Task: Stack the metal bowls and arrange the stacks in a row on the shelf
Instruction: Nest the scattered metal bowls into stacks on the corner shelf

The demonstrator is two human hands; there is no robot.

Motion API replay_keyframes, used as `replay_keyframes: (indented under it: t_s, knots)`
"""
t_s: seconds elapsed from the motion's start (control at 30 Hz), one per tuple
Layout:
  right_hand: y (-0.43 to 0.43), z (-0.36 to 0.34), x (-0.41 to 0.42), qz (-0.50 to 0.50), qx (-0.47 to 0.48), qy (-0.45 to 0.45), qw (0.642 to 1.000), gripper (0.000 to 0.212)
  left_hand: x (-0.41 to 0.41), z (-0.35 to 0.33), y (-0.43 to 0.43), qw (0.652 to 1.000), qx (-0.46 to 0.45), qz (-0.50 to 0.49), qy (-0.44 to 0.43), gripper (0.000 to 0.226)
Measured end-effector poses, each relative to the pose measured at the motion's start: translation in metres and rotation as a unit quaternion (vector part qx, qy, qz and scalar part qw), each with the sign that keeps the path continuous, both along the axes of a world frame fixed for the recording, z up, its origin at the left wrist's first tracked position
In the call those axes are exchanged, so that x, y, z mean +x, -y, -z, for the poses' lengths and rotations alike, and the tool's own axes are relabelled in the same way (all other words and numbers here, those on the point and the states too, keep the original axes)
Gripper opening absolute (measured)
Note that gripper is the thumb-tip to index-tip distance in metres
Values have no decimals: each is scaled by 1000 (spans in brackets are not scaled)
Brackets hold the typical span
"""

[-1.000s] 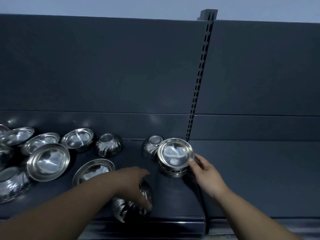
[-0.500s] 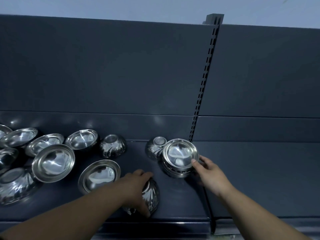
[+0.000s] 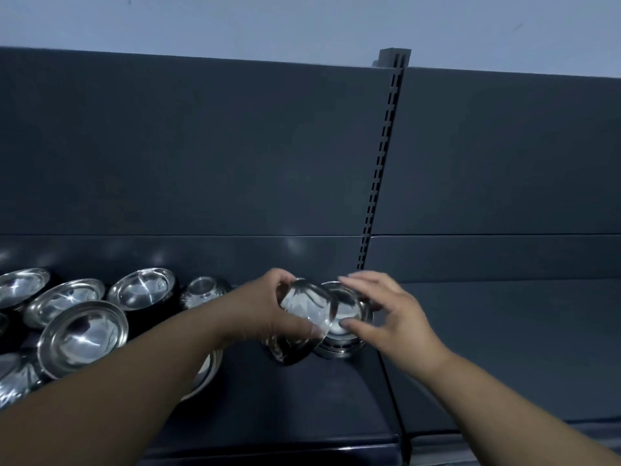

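My left hand (image 3: 265, 312) grips a small metal bowl (image 3: 307, 312), tilted with its mouth turned toward me, held just left of and partly over the stack of bowls (image 3: 349, 316) on the dark shelf (image 3: 336, 398). My right hand (image 3: 389, 314) hovers at the stack's right side, fingers spread and loosely bent around its rim, holding nothing that I can see. Several loose metal bowls lie to the left, among them a large one (image 3: 82, 336) and an overturned small one (image 3: 203, 290).
A slotted upright post (image 3: 383, 163) splits the dark back panel behind the stack. Right of the post the shelf surface (image 3: 504, 348) is bare. The shelf's front edge (image 3: 302, 449) runs near the bottom. Part of another bowl (image 3: 208, 368) shows under my left forearm.
My left hand lifted the overturned bowl from the shelf's front, turned it over and carried it up to the stack. My right hand came off the stack's rim and spread its fingers.
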State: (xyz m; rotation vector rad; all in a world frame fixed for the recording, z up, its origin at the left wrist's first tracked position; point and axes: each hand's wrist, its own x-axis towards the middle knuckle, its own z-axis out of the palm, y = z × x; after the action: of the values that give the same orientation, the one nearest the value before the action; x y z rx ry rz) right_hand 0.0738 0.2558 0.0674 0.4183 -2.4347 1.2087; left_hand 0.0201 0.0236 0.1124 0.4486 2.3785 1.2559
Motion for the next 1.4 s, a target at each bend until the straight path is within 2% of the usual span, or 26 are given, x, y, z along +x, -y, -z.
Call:
replay_keyframes:
  t_s: [0.07, 0.17, 0.23, 0.33, 0.4, 0.5, 0.6, 0.7, 0.8, 0.93, 1.0, 1.13, 1.27, 1.4]
  knots:
    - [2, -8, -9, -24, 0, -3, 1000, 47, -6, -3, -8, 999, 30, 4, 13, 78]
    - [-1, -19, -21, 49, -2, -36, 998, 34, -13, -1, -21, 995, 96, -11, 29, 84]
    - [-5, -23, -26, 103, 29, -67, 992, 25, -14, 3, -30, 987, 145, -59, 22, 87]
    - [-8, -28, -32, 161, 83, -37, 983, 15, -14, 9, -38, 977, 174, -121, -6, 86]
    - [-8, -27, -34, 186, 113, 6, 976, 12, -12, 14, -39, 977, 168, -131, -22, 77]
    - [-12, -23, -36, 208, 115, 98, 966, 15, -12, 30, -34, 984, 112, -130, -39, 40]
    - [-20, -17, -39, 226, 101, 185, 951, 20, -15, 50, -31, 991, 33, -117, -62, 40]
    - [-26, -9, -43, 240, 70, 232, 940, 23, -16, 59, -34, 990, -25, -103, -89, 36]
    - [-28, -1, -43, 239, 11, 232, 943, 27, -15, 66, -36, 989, -30, -105, -95, 34]
    - [-27, 16, -35, 186, -102, 242, 947, 17, -15, 76, -37, 991, -7, -116, -64, 33]
    - [-26, 22, -31, 156, -136, 261, 943, 24, -14, 80, -39, 991, 4, -127, -51, 32]
    - [-26, 22, -30, 123, -139, 257, 949, 30, -16, 86, -42, 989, 18, -140, -38, 29]
    - [-26, 22, -36, 135, -147, 253, 947, 32, -18, 87, -50, 990, 5, -133, -54, 30]
    - [-33, 35, -37, 119, -155, 281, 940, 38, -19, 86, -53, 988, 11, -143, -54, 32]
